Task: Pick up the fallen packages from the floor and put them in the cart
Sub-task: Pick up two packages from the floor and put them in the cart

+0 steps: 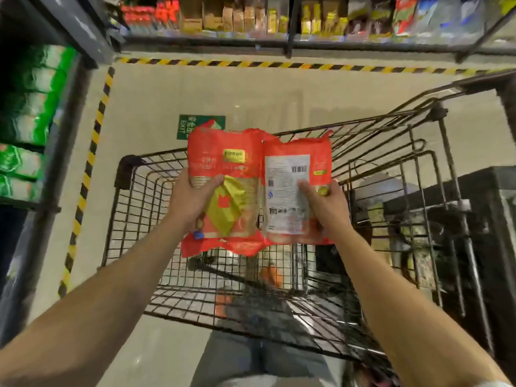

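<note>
You are standing in a shop aisle, looking down past both bare forearms at a pale, smooth floor [156, 96] edged with yellow-and-black hazard tape, with blurred stocked shelves [251, 20] ahead and to your left. Directly below your hands is the black wire-mesh shopping cart [134, 208], its basket open beneath you. Held above that basket are two red plastic packages, side by side and touching: the left red package with a yellow label [223, 191], face up, and the right red package with a white printed back panel and barcode [290, 191]. Your left hand [192, 199] is closed around the left package's outer edge, thumb on top; your right hand [326, 208] grips the right package the same way (fingers underneath, out of sight). To do this step well, I would lower both packs until they are close to the cart's mesh floor before you let go, keeping them level so neither slides off the other. Harder to make out: orange shapes under the packs may be goods already in the cart, the print is unreadable, and the floor nearer you is hidden, so I cannot tell whether more packages remain.
</note>
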Available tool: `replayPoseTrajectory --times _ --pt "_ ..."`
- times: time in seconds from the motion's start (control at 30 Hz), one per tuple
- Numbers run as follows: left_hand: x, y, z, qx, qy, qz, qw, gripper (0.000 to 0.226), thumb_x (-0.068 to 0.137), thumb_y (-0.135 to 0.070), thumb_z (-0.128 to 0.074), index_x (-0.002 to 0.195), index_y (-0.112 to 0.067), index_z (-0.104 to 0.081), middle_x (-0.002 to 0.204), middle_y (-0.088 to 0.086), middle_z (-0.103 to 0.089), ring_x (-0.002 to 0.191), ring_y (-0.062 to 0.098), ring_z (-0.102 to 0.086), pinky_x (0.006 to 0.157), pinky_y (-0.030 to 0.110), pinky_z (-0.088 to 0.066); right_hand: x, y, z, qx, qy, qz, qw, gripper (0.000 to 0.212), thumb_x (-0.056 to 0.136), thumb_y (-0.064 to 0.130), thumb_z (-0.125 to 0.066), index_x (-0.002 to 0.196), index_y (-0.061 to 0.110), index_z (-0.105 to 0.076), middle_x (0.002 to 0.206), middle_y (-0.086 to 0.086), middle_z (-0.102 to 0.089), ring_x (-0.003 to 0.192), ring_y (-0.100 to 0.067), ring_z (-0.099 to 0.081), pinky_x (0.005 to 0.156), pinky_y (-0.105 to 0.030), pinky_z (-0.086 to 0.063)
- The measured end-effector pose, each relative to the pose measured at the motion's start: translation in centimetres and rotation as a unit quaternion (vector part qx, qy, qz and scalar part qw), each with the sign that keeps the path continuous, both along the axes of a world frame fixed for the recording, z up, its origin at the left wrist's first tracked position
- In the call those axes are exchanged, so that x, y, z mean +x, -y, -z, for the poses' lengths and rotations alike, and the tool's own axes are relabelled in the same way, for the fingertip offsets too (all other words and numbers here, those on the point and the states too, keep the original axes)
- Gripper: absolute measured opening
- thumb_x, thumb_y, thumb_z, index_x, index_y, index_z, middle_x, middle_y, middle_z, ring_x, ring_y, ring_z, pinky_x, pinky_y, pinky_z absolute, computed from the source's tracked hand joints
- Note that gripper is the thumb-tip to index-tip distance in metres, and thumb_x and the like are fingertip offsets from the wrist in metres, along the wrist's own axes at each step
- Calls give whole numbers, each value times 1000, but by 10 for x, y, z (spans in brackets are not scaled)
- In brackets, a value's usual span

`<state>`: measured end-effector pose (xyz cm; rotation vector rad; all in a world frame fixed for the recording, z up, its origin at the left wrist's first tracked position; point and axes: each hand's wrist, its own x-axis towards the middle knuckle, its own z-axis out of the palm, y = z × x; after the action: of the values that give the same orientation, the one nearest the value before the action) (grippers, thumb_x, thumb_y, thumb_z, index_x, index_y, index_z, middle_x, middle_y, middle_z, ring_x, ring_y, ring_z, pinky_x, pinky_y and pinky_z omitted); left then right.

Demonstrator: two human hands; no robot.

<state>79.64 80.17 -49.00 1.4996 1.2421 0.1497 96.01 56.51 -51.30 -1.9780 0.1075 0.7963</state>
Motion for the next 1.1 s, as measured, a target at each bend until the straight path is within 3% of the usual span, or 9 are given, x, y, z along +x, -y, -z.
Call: replayPoseTrajectory --times 0.1,0.23,0.33,0.4,0.5,0.77,0.87,1.0,1.1 --pt "-8 0 28 14 -3 0 1000 71 86 -49 -90 143 -19 -61 111 -13 -73 100 9 -74 103 43 -59 -9 -4 39 -22 17 -33 999 59 82 64 -84 124 26 -65 108 10 -75 98 -11 -73 84 -36 -59" --pt "-26 14 63 7 -15 12 1000 64 88 -42 -91 138 -14 -63 108 -11 -75 95 9 -75 87 25 -65 -28 -1 79 -35 -2 -24 999 58 79 64 -86 122 30 -69 108 10 -79 100 -10 -75 90 -37 -59" --pt "-45 23 90 -28 -46 5 999 79 76 -56 -96 138 -19 -64 116 0 -79 105 25 -81 98 53 -66 -31 5 104 -34 -33 13 999 76 60 79 -89 117 32 -71 105 8 -82 97 -14 -79 94 -47 -64" --pt "-46 24 104 -48 -53 7 997 77 75 -58 -96 136 -23 -64 120 3 -80 105 27 -82 99 57 -65 -28 7 114 -50 -40 6 998 65 70 68 -89 120 31 -69 105 9 -81 96 -14 -79 93 -47 -64" --pt "-38 19 127 -61 -58 2 996 60 88 -37 -92 138 -21 -64 115 -1 -80 98 19 -80 97 47 -65 -17 7 132 -68 -43 2 997 55 80 57 -87 124 31 -65 107 11 -79 95 -12 -78 92 -44 -64" --pt "-9 -5 202 -73 -85 3 994 70 80 -48 -96 134 -21 -60 113 -2 -78 99 22 -80 87 39 -63 -3 -20 193 -109 -47 -23 993 71 73 73 -82 124 29 -60 109 7 -78 95 -19 -78 89 -48 -65" --pt "-9 -5 226 -93 -98 5 991 60 89 -39 -92 135 -19 -59 107 -4 -76 88 14 -76 70 29 -57 -6 -22 221 -108 -60 -29 992 73 72 74 -82 125 29 -61 110 7 -78 97 -20 -78 90 -50 -64" --pt "-7 -1 248 -85 -130 26 988 65 81 -58 -92 129 -29 -59 117 1 -79 104 26 -79 99 48 -63 -7 -17 243 -109 -75 -22 991 79 74 72 -83 133 26 -60 115 4 -78 100 -21 -78 92 -49 -64" --pt "-2 -1 255 -58 -157 33 985 84 72 -77 -88 132 -25 -59 126 6 -75 111 31 -77 106 54 -60 -2 -21 241 -126 -65 -24 990 80 80 67 -83 138 21 -50 117 3 -74 101 -24 -76 90 -48 -63"
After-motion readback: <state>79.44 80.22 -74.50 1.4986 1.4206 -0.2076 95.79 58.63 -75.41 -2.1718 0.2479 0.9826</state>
